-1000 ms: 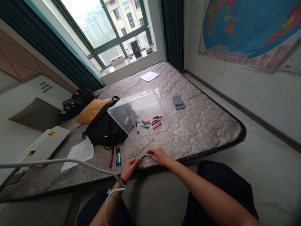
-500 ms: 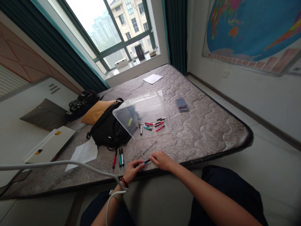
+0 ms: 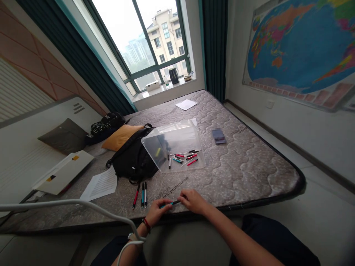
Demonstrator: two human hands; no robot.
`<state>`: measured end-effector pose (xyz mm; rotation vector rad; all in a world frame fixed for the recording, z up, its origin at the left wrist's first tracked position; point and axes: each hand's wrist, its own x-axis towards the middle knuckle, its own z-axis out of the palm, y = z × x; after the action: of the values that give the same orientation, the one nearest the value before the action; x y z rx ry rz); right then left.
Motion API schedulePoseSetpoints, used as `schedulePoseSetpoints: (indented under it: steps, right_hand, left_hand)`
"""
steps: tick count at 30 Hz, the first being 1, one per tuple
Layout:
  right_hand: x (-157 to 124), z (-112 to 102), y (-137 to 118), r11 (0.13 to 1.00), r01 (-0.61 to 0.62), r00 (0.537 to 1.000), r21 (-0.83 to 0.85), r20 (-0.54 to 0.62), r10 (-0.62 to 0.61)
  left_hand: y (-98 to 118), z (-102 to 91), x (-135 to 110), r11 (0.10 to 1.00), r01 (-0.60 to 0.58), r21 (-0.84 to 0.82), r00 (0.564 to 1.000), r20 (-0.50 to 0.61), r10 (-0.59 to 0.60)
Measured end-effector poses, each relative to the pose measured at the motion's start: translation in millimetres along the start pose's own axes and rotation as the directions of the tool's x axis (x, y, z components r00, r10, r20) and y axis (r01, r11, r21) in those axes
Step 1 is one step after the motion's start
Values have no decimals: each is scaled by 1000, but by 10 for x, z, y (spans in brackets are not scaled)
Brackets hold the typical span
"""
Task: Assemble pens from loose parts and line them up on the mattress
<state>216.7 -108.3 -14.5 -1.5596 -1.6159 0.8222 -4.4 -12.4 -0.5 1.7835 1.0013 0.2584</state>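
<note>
By the left hand (image 3: 158, 212), with thumb and fingers drawn together, the left end of a slim pen (image 3: 175, 202) is pinched; its right end is gripped by the curled right hand (image 3: 193, 201). The pen is held crosswise at the mattress's (image 3: 222, 188) near edge, teal showing leftward, black rightward.
</note>
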Motion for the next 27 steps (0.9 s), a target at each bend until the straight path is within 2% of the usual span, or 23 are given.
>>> schedulePoseSetpoints:
  steps: [4,8,15,19,22,24,27]
  right_hand:
    - [-18,-30,-21,1000,18,999,-1,32,-18]
    - [-37,1,-62,996,-18,1000,-82,0,18]
    - [-39,111,-29,987,-28,999,-161,-28,24]
    - [-33,65,-25,989,-19,1000,-146,15,21]
    - [-188,19,-138,997,-71,995,-22,69,72]
    - [-423,1,-270,991,-102,990,82,103,93]
    - [-890,-5,-522,985,-48,986,166,164,20]
  left_hand:
    - [29,5,-9,1000,8,-7,1000,7,-8]
    - [44,20,-15,1000,9,-2,1000,-3,-9]
    - [-136,31,42,998,-31,52,999,-25,32]
    - [60,53,14,996,-30,88,999,-22,32]
    - [273,39,-167,987,-35,158,991,-126,55]
    - [344,55,-408,967,-62,246,991,-97,88]
    - [297,173,-890,926,-238,294,953,-114,282]
